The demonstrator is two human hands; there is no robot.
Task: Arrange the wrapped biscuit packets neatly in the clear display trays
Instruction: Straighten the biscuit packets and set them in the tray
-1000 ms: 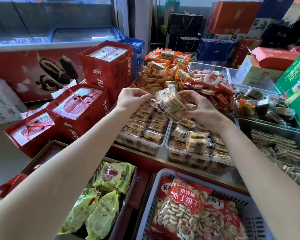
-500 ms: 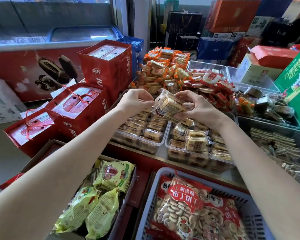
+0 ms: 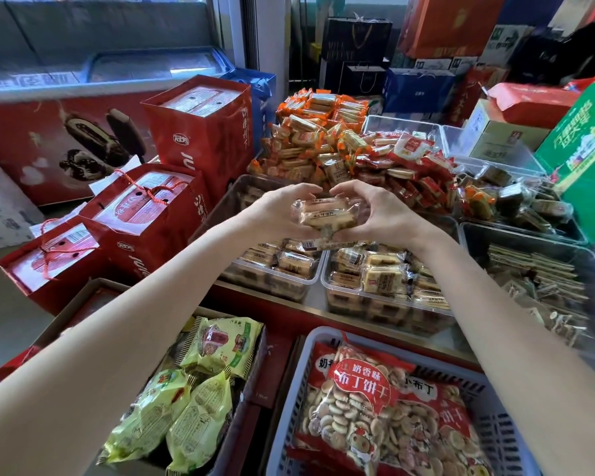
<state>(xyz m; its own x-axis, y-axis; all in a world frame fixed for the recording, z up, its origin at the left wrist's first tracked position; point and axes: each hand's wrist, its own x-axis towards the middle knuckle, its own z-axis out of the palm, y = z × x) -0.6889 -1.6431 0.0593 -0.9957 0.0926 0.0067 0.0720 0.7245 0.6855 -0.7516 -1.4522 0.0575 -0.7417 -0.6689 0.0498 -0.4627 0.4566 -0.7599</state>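
**Packet stack held above trays: slip and misalignment risks**

Obs: Both hands meet above the gap between two clear trays. Left hand [image 3: 275, 214] and right hand [image 3: 382, 214] have their fingers curled round a small stack of wrapped biscuit packets [image 3: 327, 214], gripped from either side. The stack is in the air, not touching either tray. A loose wrapper end hangs beneath it.

Left tray [image 3: 268, 280]: packets lie in fairly even rows. Right tray [image 3: 389, 304]: packets lie at mixed angles, some on edge, some flat. Both sit on the worktop [image 3: 318, 298], just beside each other. Behind them, heaps of orange-wrapped packets [image 3: 320, 139] and red-wrapped packets [image 3: 413, 166].

Judgement: the stack is being squared up before placing; which tray it is meant for cannot be told.

Risks from here:
- Film wrappers look slick. The grip is on the sides only, so a middle packet could squeeze out and drop into the gap between trays or onto the blue basket [image 3: 495, 427] below.
- The right tray's surface is uneven. A stack set onto tilted packets would likely lean and slide apart.
- Hard squeezing to hold the stack together may crack the biscuits.
- The hanging wrapper end could catch on a tray rim during lowering and twist the stack.
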